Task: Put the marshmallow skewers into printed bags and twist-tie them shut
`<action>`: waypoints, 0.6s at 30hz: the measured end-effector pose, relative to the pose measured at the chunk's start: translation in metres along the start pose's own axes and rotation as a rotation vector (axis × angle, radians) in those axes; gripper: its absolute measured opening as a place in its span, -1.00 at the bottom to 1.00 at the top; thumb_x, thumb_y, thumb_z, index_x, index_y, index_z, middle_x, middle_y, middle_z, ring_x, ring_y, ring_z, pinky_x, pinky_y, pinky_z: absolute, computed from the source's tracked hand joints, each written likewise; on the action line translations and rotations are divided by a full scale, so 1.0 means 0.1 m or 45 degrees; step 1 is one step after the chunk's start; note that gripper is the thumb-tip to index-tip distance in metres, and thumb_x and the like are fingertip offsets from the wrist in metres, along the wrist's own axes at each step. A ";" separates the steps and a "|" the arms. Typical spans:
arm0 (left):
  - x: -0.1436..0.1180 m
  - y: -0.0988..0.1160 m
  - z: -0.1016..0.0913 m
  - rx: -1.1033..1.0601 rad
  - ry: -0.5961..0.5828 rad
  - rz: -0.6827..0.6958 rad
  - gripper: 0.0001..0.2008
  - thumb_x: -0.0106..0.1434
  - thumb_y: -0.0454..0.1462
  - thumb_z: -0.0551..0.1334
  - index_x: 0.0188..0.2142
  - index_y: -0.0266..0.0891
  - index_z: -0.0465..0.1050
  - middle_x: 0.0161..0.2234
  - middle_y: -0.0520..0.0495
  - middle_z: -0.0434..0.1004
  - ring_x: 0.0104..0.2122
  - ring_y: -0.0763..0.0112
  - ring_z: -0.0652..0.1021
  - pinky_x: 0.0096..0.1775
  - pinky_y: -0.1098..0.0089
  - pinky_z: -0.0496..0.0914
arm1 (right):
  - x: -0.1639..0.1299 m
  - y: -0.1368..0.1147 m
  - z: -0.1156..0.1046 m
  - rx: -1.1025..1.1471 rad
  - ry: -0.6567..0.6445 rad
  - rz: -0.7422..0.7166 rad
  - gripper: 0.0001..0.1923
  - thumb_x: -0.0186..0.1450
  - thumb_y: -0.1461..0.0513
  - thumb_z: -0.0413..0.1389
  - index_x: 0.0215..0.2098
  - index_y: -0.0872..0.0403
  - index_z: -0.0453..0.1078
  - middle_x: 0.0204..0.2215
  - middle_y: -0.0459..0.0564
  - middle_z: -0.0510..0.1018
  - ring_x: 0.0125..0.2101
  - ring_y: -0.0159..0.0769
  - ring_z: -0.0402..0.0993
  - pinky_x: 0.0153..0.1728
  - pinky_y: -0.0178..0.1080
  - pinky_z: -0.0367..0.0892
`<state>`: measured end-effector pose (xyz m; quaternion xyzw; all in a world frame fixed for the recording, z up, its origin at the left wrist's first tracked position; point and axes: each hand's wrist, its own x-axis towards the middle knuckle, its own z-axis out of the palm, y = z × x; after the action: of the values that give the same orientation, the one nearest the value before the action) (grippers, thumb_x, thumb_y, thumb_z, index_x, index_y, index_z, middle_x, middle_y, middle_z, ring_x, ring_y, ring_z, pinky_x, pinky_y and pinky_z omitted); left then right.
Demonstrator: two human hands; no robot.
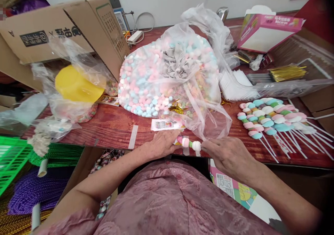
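We can't really see the stick of the candy skewer [189, 143] since both hands cover its ends, and the small label or wrapper under it is mostly hidden too. Our left hand [162, 144] has its grip pinched on the pink end, fingers curled so we can't make out exactly how many touch it; our right hand [227, 153] pinches the white end between thumb and fingertips. The skewer sits right at the near edge of the bench [112, 125], a dark red wooden top against a white wall, just below the big clear bag of marshmallows [167, 78] in pink, blue and white, which is tied shut in a knot at the top. To the right lies a pile of finished skewers [271, 118]; they overlap too much for a firm count, roughly ten or so, and some sticks run out of frame. Beyond them we see one bundle of gold twist ties [287, 72] and one pink box [268, 31]. On the left there's one cardboard box [65, 26], one yellow cup [75, 85] inside crumpled plastic, and one green basket [10, 158], cut off by the edge.
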<state>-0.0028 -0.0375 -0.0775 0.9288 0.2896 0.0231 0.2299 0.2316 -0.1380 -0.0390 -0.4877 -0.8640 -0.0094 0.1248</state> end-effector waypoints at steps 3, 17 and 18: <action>0.02 -0.03 -0.01 0.040 0.035 -0.093 -0.84 0.25 -0.25 0.17 -0.18 -0.24 0.31 -0.27 -0.12 0.50 -0.28 0.23 0.49 -0.27 0.33 0.31 | -0.01 -0.06 0.01 0.041 -0.034 -0.003 -0.76 0.23 0.47 -0.06 -0.39 0.08 0.36 -0.60 -0.12 0.43 -0.62 -0.39 0.18 -0.51 -0.19 -0.18; 0.13 0.15 -0.16 -0.592 -0.243 0.120 -0.64 0.13 -0.01 0.38 -0.27 -0.24 0.47 -0.42 0.08 0.45 -0.41 0.43 0.42 -0.37 0.46 0.24 | 0.06 -0.04 -0.03 -0.229 0.288 -0.285 -0.80 0.34 0.38 -0.01 -0.37 0.11 0.42 -0.54 -0.06 0.44 -0.50 -0.32 0.24 -0.41 -0.19 -0.03; 0.15 0.17 -0.16 -0.596 -0.253 0.109 -0.64 0.11 -0.02 0.39 -0.29 -0.25 0.46 -0.44 0.08 0.44 -0.43 0.45 0.40 -0.38 0.46 0.24 | 0.08 -0.05 -0.01 -0.211 0.301 -0.309 -0.79 0.34 0.38 -0.01 -0.38 0.11 0.42 -0.54 -0.06 0.44 -0.50 -0.33 0.23 -0.40 -0.19 -0.03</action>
<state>0.0156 -0.0344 -0.0569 0.8594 0.2127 0.0079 0.4648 0.2234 -0.1344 -0.0352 -0.3841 -0.8920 -0.1530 0.1829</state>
